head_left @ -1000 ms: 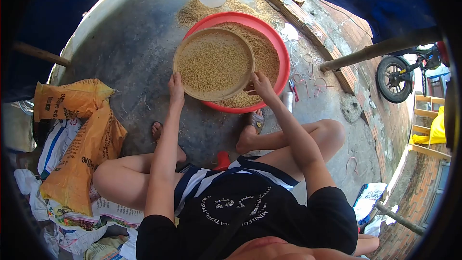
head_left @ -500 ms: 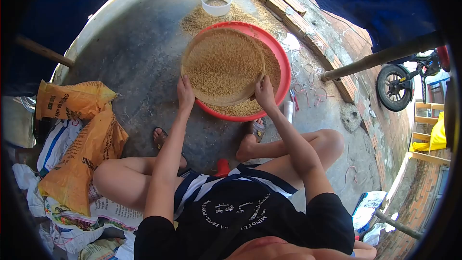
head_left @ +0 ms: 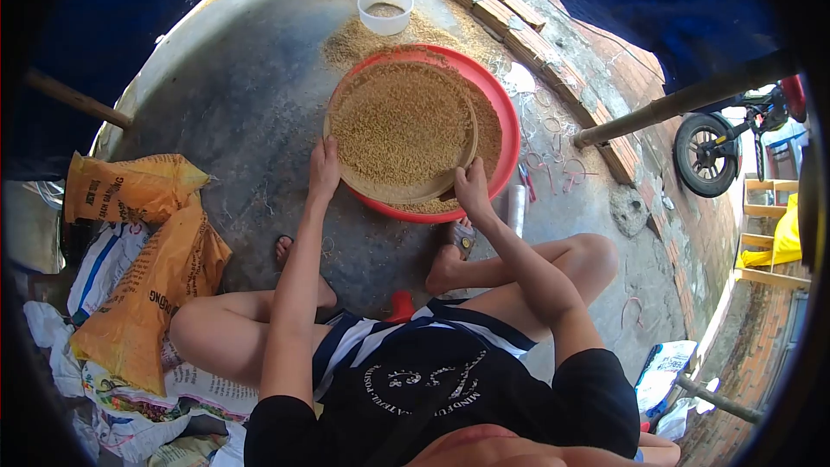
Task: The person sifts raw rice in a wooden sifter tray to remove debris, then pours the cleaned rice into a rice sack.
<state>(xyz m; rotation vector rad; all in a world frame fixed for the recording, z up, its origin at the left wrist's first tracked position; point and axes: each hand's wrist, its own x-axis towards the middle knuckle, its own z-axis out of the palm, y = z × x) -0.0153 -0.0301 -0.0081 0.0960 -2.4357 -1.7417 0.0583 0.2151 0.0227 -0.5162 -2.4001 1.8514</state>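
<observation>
Drawn back a little since before, the grain-filled sieve (head_left: 402, 125) hangs over the red basin (head_left: 510, 125) so siftings drop in; left grip (head_left: 324, 171) and right grip (head_left: 474, 186) clamp its near rim.

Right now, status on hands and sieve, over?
Both shut on sieve rim: left hand, right hand. Sieve full of grain, held over red basin. Beyond, apart: white tub.

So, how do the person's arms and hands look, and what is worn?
The left hand and the right hand are bare: no gloves, no ring or watch visible. Both arms are uncovered up to the left short black fabric sleeve and the right short black fabric sleeve.
</observation>
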